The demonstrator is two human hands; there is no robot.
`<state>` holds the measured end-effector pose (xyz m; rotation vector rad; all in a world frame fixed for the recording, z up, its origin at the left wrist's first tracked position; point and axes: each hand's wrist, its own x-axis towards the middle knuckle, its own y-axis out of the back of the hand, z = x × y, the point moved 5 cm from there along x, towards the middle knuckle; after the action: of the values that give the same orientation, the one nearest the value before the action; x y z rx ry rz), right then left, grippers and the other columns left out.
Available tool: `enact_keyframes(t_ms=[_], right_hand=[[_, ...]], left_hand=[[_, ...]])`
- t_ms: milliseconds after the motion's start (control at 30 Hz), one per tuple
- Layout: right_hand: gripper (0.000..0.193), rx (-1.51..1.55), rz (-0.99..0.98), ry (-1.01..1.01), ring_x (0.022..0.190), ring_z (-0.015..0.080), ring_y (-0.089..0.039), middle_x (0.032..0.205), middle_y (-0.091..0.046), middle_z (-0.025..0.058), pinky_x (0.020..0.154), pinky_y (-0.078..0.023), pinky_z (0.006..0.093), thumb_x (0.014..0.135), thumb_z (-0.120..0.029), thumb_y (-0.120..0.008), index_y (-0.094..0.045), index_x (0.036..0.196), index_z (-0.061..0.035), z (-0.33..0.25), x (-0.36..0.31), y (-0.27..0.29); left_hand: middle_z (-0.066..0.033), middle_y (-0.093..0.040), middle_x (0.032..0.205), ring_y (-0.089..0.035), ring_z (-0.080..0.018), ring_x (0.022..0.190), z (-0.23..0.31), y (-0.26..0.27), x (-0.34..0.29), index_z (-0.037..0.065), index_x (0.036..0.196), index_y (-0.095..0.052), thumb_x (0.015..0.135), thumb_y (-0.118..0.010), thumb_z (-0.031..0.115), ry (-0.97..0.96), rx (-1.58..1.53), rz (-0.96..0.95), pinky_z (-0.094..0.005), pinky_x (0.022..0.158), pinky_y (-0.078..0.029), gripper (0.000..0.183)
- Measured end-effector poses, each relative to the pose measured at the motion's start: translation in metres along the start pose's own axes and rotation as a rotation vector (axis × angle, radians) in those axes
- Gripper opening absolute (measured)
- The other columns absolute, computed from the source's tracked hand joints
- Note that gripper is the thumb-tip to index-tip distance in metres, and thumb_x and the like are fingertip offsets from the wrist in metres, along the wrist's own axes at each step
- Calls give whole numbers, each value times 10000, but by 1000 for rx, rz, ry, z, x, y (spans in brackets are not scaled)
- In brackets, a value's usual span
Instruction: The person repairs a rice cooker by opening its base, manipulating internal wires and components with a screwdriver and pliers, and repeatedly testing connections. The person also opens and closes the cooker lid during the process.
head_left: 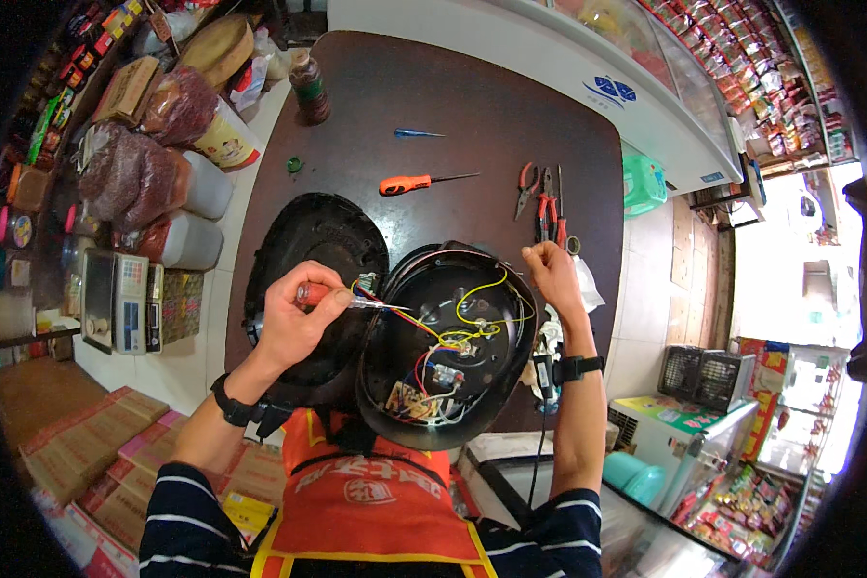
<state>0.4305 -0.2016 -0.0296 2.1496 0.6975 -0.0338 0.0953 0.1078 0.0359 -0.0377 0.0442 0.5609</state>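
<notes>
My left hand [303, 316] is closed round a red-handled screwdriver [374, 302], its metal shaft reaching right over an opened black appliance housing [380, 409]. Yellow wires [464, 301], red and white wires and a small circuit board [409, 403] show inside the housing. To its left, beneath my left hand, lies a black oval cover [308, 231], joined to it by coloured wires. My right hand [552, 275] is at the housing's far right rim, thumb and fingers pressed together. Whatever is between those fingers, if anything, is too small to make out.
An orange-handled screwdriver [407, 184] and a blue pointed tool [418, 133] lie on the dark table [472, 82]. Red-handled pliers [547, 214] and smaller pliers [527, 188] rest at the right. A bottle [308, 89] stands far left. A white freezer [511, 43] borders the far side.
</notes>
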Motion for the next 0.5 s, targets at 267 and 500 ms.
enact_keyframes(t_ms=[267, 500], right_hand=[[354, 347, -71, 116, 933, 144, -722, 1015, -798, 47, 854, -581, 339, 1053, -252, -778, -744, 1306, -6, -16, -17, -9], [292, 214, -258, -46, 783, 96, -607, 825, -706, 2, 731, -512, 302, 1072, -275, -756, -786, 1013, 9, -9, -6, -19]], left_hand=[[-16, -700, 988, -647, -74, 857, -2, 6, -1, 7, 1038, -709, 1001, -807, 52, 13, -21, 19, -251, 774, -540, 113], [-24, -713, 1014, -650, -76, 879, -2, -1, 1, 13, 1034, -717, 1000, -825, 82, -8, -17, -14, -256, 778, -537, 132]])
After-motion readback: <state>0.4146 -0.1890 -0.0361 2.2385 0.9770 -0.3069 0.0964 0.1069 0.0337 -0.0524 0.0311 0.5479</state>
